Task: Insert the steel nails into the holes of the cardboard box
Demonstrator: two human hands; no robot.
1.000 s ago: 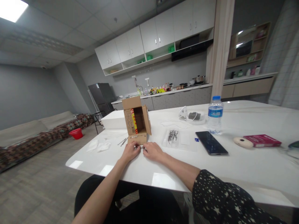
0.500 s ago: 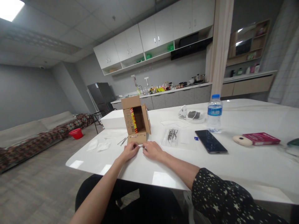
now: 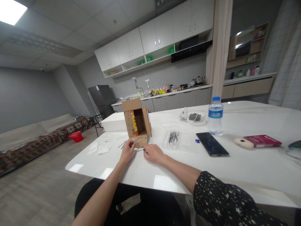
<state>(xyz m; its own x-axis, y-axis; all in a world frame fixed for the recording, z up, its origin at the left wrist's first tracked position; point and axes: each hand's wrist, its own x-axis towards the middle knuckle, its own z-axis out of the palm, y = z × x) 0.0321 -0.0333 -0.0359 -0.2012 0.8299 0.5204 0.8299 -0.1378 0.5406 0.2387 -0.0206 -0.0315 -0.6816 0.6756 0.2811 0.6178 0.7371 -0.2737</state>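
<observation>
My left hand (image 3: 128, 151) is raised just in front of the cardboard box (image 3: 127, 123), its fingers pinched on a thin metal rod (image 3: 137, 141) that points over the front flap. My right hand (image 3: 153, 153) rests on the table with its fingers closed on a slim metal piece (image 3: 140, 150), too small to name. The box stands open on its side, and small shiny bits dot its left panel and lowered front flap. Left of the box lie thin dark rods (image 3: 122, 144). A clear plastic case (image 3: 166, 138) with several metal pieces sits right of my right hand.
White tissues (image 3: 103, 150) lie at the left. Further right are a dark phone (image 3: 212, 143), a water bottle (image 3: 215, 116), a maroon box (image 3: 262, 141) and a cream oval object (image 3: 244, 143). A white mask-like item (image 3: 183, 113) lies behind the case.
My left hand has moved up and left, away from my right hand, with the thin rod in its fingers. My right hand stays nearly in place, its metal piece now more visible.
</observation>
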